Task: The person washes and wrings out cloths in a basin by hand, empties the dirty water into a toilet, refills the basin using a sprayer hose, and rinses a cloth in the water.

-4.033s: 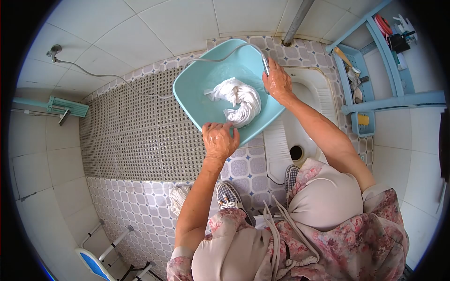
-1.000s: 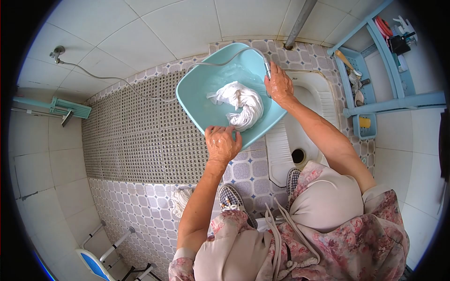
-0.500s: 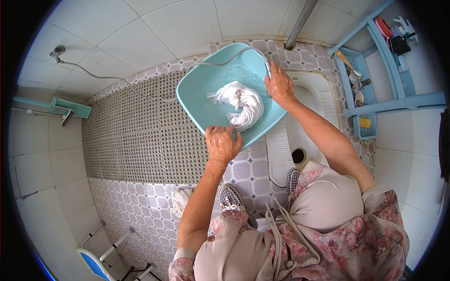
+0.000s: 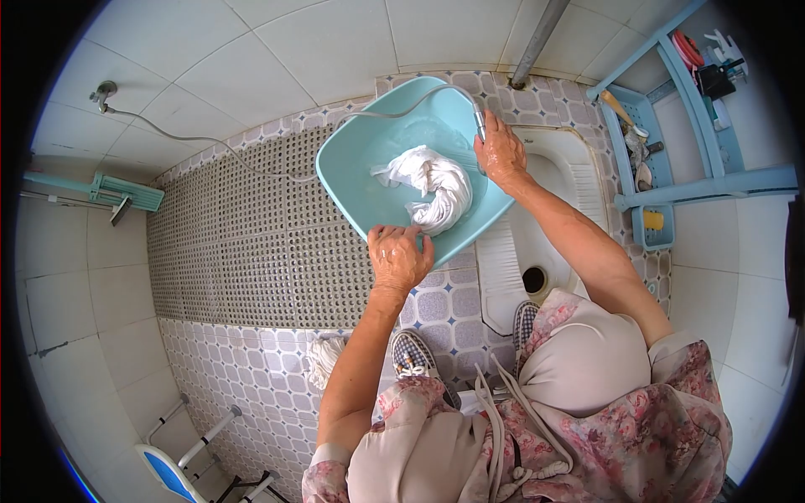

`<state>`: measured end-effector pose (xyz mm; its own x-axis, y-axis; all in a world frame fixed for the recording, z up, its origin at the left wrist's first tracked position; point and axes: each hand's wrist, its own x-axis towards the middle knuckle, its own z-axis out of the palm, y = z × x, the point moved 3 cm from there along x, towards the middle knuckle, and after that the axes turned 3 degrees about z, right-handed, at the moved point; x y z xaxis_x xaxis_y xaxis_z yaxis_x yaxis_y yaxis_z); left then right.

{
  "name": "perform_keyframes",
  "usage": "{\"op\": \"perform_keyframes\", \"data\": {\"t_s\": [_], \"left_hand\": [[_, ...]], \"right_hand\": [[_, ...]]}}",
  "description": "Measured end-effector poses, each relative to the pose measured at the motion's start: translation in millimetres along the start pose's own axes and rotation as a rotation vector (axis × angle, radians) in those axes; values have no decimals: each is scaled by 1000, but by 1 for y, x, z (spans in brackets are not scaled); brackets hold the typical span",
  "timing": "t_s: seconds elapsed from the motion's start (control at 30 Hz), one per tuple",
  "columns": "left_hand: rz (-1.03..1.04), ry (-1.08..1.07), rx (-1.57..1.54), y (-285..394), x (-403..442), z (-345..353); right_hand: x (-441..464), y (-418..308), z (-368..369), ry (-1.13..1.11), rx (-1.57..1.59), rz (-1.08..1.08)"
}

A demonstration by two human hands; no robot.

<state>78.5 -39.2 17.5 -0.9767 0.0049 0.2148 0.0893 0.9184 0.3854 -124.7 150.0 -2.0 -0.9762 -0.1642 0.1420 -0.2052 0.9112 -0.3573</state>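
By the near rim of the blue basin [image 4: 334,183], the left hand [image 4: 397,258] is placed with fingers curled over the edge. Beyond, inside, the white cloth [image 4: 449,186] is lying twisted; likely soft, sodden and slippery, it is best supported under its thick coil. Farther right, the shower handset [image 4: 480,123] is clasped by the right hand [image 4: 503,155] beside the rim.

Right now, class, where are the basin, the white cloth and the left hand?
Basin [image 4: 342,172]: head view, inner wall.
White cloth [image 4: 451,191]: head view, twisted fold.
Left hand [image 4: 398,256]: head view, back of hand.
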Motion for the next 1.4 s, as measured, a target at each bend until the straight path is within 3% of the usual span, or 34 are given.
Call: {"op": "perform_keyframes", "data": {"t_s": [1.4], "left_hand": [[-5,-9,-2,2,0,-2]], "right_hand": [[1,0,1,9,-1,-5]]}}
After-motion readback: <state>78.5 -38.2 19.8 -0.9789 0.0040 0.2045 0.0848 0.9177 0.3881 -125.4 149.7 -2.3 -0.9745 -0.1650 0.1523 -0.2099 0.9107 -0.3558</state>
